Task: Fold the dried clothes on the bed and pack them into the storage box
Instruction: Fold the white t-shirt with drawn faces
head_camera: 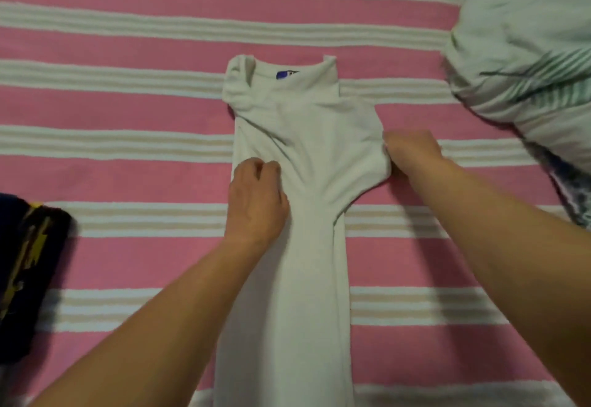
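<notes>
The right hand (411, 152) is curled on the shirt (307, 182) at its right edge, pinching the bulge of cloth that sticks out there, likely the sleeve. The left hand (256, 202) lies on the shirt's left side with its fingers bent into the cloth; it seems to pin or pinch a crease, though which one I cannot tell. The shirt lies flat on the striped bed (128, 112), its long axis running from the collar at the far end straight toward the person, already narrowed into a strip below the hands. The part not yet folded lies to the right of that strip, so the right hand is the nearer one, and I judge the next move to be a fold leftward across the axis, onto the strip. A dark garment (28, 266) sits at the left edge, a pale bundle (524, 54) at far right; no box is in view
</notes>
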A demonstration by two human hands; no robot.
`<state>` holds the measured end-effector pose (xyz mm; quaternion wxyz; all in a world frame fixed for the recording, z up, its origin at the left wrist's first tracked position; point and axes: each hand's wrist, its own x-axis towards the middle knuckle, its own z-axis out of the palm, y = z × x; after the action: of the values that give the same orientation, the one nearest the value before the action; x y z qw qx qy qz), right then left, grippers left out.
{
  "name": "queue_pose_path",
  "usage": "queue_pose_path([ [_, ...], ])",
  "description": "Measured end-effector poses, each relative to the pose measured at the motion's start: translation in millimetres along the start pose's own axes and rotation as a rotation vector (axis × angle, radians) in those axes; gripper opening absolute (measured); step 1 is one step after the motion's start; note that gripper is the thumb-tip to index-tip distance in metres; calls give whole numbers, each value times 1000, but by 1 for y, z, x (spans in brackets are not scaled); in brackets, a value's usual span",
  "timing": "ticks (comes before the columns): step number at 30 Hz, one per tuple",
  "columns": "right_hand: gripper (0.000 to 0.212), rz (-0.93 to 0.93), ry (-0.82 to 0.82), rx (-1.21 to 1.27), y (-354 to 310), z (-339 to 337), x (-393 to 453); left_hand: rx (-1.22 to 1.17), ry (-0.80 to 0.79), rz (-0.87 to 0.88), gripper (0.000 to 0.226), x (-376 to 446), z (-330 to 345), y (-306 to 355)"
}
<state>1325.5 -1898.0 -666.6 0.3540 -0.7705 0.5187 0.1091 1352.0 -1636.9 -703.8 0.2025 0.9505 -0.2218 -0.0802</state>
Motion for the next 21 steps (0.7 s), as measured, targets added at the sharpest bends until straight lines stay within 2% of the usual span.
queue_pose_path([
  [3,55,24,-21,302,-25,20,35,-24,109,6,37,36,22,-4],
  [4,60,47,-88,398,-27,24,45,-25,119,0,45,39,27,-5],
  [6,45,48,-288,577,-20,23,50,-42,115,-31,56,37,33,-6],
  [7,33,20,-319,663,-11,20,48,-58,95,-46,60,36,33,-5],
  [8,22,-17,-252,734,3,18,46,-65,60,-62,61,36,31,-4],
  [9,13,-42,-79,753,17,15,40,-64,16,-78,62,38,28,-3],
  [11,16,-23,227,740,46,13,23,-23,-60,-87,61,53,20,-7],
  [12,19,-12,281,735,54,13,16,15,-78,-78,60,64,16,-10],
  [18,16,-29,229,683,51,17,18,269,-163,-28,59,153,-1,-28],
  [21,7,-63,98,739,54,15,13,384,-249,-63,61,180,-5,-26],
])
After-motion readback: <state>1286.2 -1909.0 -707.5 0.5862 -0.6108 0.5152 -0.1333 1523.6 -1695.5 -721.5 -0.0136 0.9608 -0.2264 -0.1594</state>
